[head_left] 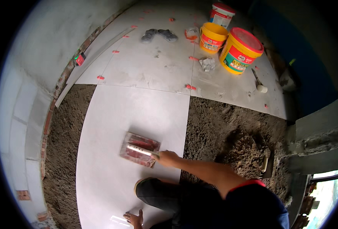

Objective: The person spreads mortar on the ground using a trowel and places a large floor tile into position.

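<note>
The left hand, fingers spread and empty, rests on the white tile. Ahead of it, the right hand wraps round a float extending leftward; a red-lidded yellow bucket stands well beyond.

White tile and left forearm cropped below, rear bucket partly hidden

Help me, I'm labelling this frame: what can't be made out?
All in the head view:
Flat tool in right hand: underside hidden by its own body.
Left hand: forearm cut off by the lower edge.
Lidded yellow bucket: contents hidden by red lid.
Red device: details too small.
</note>
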### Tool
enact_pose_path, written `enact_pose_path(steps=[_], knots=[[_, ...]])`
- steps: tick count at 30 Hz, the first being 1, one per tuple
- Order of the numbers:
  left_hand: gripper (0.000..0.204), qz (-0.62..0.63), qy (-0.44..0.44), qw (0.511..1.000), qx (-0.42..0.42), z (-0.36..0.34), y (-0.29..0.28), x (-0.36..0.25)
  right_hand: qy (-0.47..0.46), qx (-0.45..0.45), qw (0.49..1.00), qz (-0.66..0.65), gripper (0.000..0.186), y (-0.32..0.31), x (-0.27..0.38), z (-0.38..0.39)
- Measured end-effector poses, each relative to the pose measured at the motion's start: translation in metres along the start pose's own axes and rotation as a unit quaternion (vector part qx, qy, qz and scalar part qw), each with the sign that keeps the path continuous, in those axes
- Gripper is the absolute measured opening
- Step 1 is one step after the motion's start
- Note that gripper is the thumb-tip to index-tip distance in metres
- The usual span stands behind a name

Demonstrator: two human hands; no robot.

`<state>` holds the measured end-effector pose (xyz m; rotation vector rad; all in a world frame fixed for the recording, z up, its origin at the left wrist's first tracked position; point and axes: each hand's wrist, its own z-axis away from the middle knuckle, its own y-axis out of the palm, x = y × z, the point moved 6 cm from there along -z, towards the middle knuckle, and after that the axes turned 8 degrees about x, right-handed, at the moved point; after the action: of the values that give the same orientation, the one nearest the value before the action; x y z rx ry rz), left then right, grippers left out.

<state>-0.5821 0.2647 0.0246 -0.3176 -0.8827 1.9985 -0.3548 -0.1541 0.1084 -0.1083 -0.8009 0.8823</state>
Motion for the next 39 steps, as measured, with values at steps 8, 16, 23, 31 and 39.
enact_pose_path(steps=[8, 16, 23, 31, 39], knots=[[0.09, 0.073, 0.026, 0.997, 0.008, 0.007, -0.022, 0.041, -0.123, -0.018, 0.985, -0.118, 0.067, -0.039, 0.044, -0.113], [0.067, 0.169, 0.055, 0.978, -0.105, 0.047, -0.153, -0.16, -0.125, -0.332, 0.917, 0.184, 0.064, -0.155, -0.124, -0.12], [0.007, 0.069, 0.518, 0.83, -0.196, 0.054, -0.241, -0.542, -0.118, -0.38, 0.91, 0.121, 0.062, -0.171, -0.094, -0.132], [0.024, -0.105, 0.688, 0.708, -0.117, 0.052, -0.142, -0.796, -0.129, -0.432, 0.892, 0.026, 0.048, -0.184, -0.113, -0.126], [0.017, -0.155, 0.73, 0.656, -0.114, 0.021, -0.116, -0.818, -0.113, -0.403, 0.908, 0.032, 0.05, -0.185, -0.105, -0.137]])
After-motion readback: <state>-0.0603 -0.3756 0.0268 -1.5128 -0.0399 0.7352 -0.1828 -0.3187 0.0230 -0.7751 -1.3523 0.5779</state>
